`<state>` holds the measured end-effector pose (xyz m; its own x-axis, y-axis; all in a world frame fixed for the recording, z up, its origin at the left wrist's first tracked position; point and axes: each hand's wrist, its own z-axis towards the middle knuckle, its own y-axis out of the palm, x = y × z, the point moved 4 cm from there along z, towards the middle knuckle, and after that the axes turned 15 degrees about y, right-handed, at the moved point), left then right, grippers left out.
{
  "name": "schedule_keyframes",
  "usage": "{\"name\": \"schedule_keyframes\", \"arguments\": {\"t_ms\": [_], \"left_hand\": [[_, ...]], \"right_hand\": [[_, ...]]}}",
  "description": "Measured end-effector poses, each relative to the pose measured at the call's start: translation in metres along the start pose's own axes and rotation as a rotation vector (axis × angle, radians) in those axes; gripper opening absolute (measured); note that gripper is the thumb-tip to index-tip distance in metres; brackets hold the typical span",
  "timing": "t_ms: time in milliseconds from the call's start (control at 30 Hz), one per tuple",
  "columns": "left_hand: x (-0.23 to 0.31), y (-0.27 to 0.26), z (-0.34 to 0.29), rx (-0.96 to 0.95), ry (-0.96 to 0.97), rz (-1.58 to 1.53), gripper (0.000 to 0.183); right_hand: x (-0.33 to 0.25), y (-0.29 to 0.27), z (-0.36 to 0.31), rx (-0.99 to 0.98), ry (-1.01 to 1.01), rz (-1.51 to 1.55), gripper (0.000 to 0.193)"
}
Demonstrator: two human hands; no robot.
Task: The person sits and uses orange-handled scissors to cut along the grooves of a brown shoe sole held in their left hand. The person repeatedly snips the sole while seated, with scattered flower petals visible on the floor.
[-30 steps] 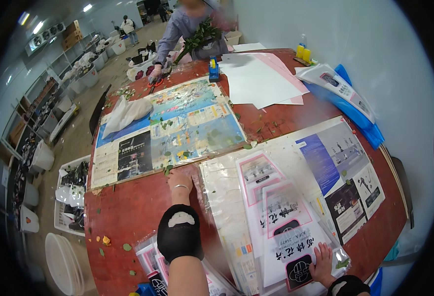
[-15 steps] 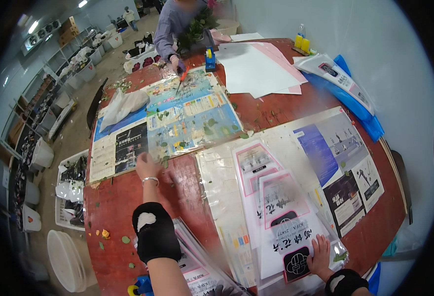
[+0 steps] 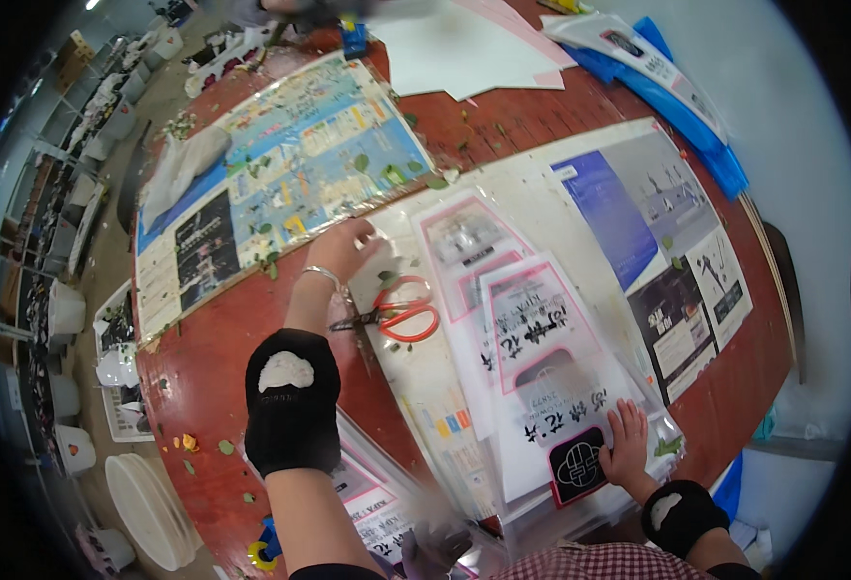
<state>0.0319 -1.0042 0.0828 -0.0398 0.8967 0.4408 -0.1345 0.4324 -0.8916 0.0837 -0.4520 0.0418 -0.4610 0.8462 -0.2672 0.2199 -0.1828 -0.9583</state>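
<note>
My left hand (image 3: 341,251) hovers over the near edge of the far board, its fingers loosely curled and apart, slightly blurred, with nothing visible in them. Just below it lie scissors with red-orange handles (image 3: 409,309), their dark blades pointing left past the near board's edge. My right hand (image 3: 627,448) rests flat, fingers spread, on a stack of clear plastic flower sleeves (image 3: 542,387) printed in pink and black. Another pile of such sleeves (image 3: 372,493) sits beneath my left forearm. A blurred dark grey glove-like shape (image 3: 435,546) shows at the lower edge.
A paper-covered board (image 3: 319,145) strewn with leaves carries a white bag (image 3: 186,174). White and pink sheets (image 3: 474,48) lie at the back. Blue and white packaging (image 3: 658,87) lines the right edge. A white tub (image 3: 145,512) and a crate (image 3: 121,338) stand at left.
My left hand has moved right, toward the sleeves. Scissors now lie on the near board, where none lay before; a person opposite held red-handled scissors earlier. My view has tilted down.
</note>
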Motion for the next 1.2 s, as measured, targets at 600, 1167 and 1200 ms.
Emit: {"name": "schedule_keyframes", "arguments": {"t_ms": [600, 1167, 1200], "left_hand": [[0.266, -0.016, -0.141, -0.09, 0.041, 0.124, 0.018], [0.767, 0.176, -0.264, -0.661, 0.824, -0.001, 0.019], [0.788, 0.191, -0.262, -0.666, 0.885, -0.083, 0.021]], "right_hand": [[0.018, -0.015, -0.022, 0.162, -0.091, 0.072, 0.054], [0.188, -0.079, -0.306, -0.733, 0.153, 1.386, 0.035], [0.217, -0.073, -0.316, -0.78, 0.394, 1.49, 0.031]]}}
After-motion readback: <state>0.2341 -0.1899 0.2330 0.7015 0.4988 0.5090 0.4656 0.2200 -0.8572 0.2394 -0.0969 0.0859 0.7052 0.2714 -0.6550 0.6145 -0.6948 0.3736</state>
